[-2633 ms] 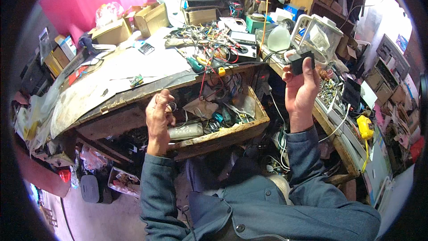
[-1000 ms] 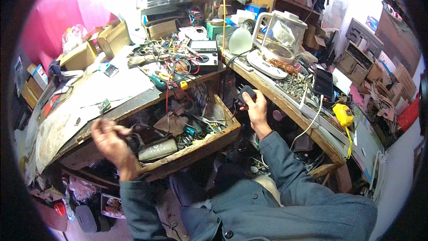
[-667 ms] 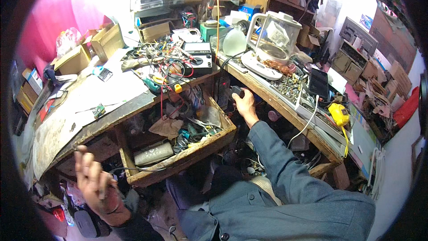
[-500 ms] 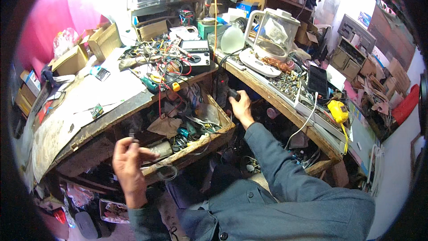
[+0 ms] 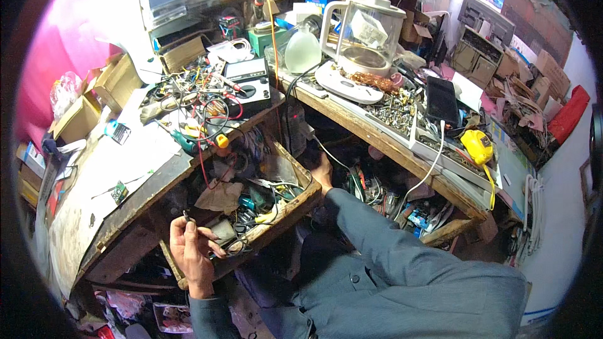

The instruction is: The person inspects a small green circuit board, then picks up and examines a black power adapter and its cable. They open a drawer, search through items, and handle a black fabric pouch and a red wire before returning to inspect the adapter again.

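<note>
My left hand (image 5: 193,252) is in front of the open wooden drawer (image 5: 286,213), at its left. Its thumb and first finger are pinched on a small, thin stick-like piece (image 5: 186,215) whose kind I cannot make out; the other fingers are loosely bent. My right hand (image 5: 323,174) reaches into the dark gap between the drawer and the right bench. Its fingers are lost in shadow, so what they hold, if anything, is hidden. Just above it, a white cable (image 5: 331,154) runs by a dark socket block (image 5: 296,122) with a red light.
Wires, pliers and parts fill the drawer. On the left bench lie a multimeter (image 5: 249,81), tangled test leads and a green circuit board (image 5: 119,193). The right bench bears a glass kettle (image 5: 367,34), loose screws, a black phone (image 5: 442,100) and a yellow tape measure (image 5: 477,146).
My right hand has gone lower and deeper into the gap; the black piece seen in it before no longer shows. My left hand keeps its pinch. The view has shifted rightward.
</note>
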### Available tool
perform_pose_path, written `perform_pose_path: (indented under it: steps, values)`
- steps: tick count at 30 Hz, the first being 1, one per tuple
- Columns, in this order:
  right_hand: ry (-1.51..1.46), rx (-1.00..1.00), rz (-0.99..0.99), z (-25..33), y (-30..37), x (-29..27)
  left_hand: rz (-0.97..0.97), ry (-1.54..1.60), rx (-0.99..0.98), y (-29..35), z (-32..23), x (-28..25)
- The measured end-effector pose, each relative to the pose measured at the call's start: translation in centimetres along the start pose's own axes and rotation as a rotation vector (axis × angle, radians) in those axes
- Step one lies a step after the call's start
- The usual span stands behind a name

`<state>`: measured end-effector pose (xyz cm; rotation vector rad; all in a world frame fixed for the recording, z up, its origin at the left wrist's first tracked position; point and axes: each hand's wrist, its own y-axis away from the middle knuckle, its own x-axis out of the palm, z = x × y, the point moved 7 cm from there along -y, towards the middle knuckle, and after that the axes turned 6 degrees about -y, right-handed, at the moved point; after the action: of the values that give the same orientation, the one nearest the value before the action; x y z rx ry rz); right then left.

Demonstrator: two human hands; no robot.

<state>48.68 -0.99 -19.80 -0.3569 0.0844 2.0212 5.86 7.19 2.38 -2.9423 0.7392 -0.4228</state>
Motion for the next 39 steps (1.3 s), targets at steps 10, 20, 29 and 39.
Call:
perform_pose_path:
  steps: [10,20,29,39]
  values:
    - [-0.002,-0.148,-0.182,-1.1,-3.1,0.6,-0.008,-0.189,0.060,-0.1,0.3,1.9]
    - [0.101,-0.199,-0.179,0.6,-2.2,-0.1,-0.027,-0.280,0.039,-0.4,0.1,2.0]
    - [0.327,-0.276,-0.056,-0.7,-4.2,0.6,-0.056,-0.239,0.037,-0.3,0.3,2.1]
    - [0.374,-0.280,-0.023,-2.2,-4.0,1.5,-0.034,-0.237,-0.021,0.0,0.3,2.3]
